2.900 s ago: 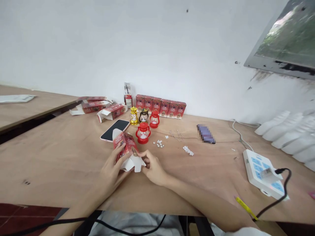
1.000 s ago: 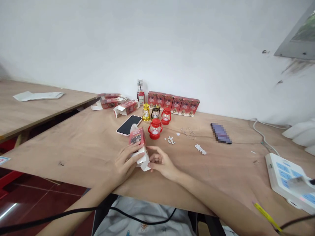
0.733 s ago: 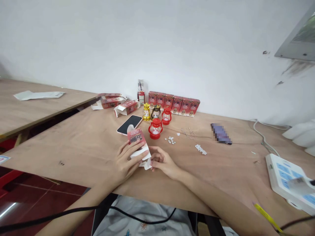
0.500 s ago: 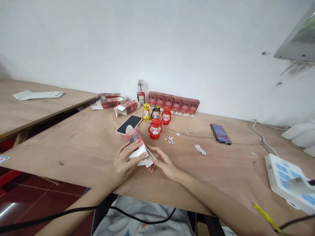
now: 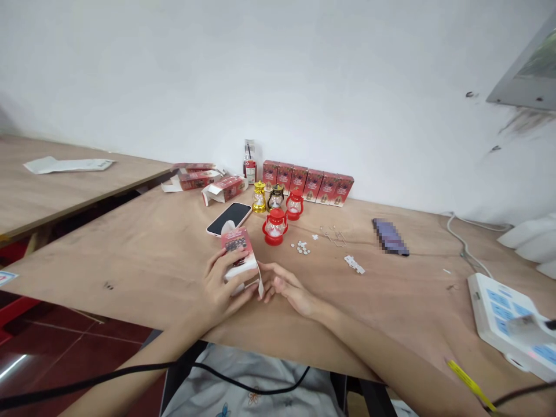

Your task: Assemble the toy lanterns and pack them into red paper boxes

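Box (image 5: 238, 242) in my grip rests low on the table (image 5: 147, 255), tilted, its near end open and a white flap (image 5: 261, 284) sticking out. Going from the left, some loose boxes (image 5: 225, 189) lie with flaps out, then a phone (image 5: 230, 219). My left hand (image 5: 219, 286) is wrapped over the box, fingers on its printed face. A gold lantern (image 5: 259, 197), a dark one and two red lanterns (image 5: 275, 227) stand just beyond, unboxed. My right hand (image 5: 289, 289) is beside the open end, fingers loosely bent and pinching nothing I can see; whether they touch the flap I cannot tell. Further right, six boxes (image 5: 313, 184) stand upright by the wall, apparently finished. I judge this one part-way: body squared up, near end left to close.
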`<move>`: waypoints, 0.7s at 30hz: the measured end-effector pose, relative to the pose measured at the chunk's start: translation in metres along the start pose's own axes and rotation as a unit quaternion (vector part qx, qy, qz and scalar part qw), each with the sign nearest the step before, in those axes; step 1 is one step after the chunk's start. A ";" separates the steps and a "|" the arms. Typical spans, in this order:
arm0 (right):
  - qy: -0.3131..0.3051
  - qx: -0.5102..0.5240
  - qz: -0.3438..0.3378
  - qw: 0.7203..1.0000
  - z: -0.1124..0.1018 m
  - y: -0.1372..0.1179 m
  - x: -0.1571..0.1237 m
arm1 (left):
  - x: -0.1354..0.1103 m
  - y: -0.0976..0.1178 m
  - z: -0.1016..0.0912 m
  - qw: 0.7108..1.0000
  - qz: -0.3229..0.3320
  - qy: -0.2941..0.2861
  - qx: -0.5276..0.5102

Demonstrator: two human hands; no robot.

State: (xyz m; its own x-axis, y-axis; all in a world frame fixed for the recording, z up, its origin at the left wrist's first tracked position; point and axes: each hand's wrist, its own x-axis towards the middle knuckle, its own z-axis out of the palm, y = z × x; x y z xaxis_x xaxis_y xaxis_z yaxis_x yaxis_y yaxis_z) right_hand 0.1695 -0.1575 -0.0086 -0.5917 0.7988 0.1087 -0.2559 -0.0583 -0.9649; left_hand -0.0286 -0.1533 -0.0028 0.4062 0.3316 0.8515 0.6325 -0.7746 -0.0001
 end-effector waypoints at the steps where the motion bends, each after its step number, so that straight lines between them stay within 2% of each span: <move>1: 0.008 -0.004 0.001 1.000 0.001 0.000 0.000 | 0.000 0.000 0.000 1.000 0.003 0.001 -0.007; 5: 0.053 -0.031 -0.008 0.998 0.005 0.001 0.001 | 0.001 0.002 0.000 1.000 0.009 -0.009 -0.023; 9: 0.071 -0.062 -0.011 0.995 0.007 0.002 0.000 | 0.000 0.003 0.000 0.998 0.012 -0.048 -0.025; 15: 0.113 -0.126 -0.005 0.985 0.013 0.000 -0.002 | 0.002 0.005 0.000 0.993 0.063 -0.102 0.000; 21: 0.120 -0.171 -0.027 0.978 0.014 -0.002 -0.004 | 0.003 0.005 0.001 0.991 0.059 -0.117 0.010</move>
State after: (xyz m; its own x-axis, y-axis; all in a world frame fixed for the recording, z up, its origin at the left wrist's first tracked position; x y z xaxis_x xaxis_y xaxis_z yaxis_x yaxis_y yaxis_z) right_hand 0.1615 -0.1689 -0.0038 -0.3781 0.9148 0.1421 0.0124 0.1585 -0.9873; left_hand -0.0232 -0.1559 -0.0011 0.6189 0.3561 0.7001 0.5827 -0.8058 -0.1054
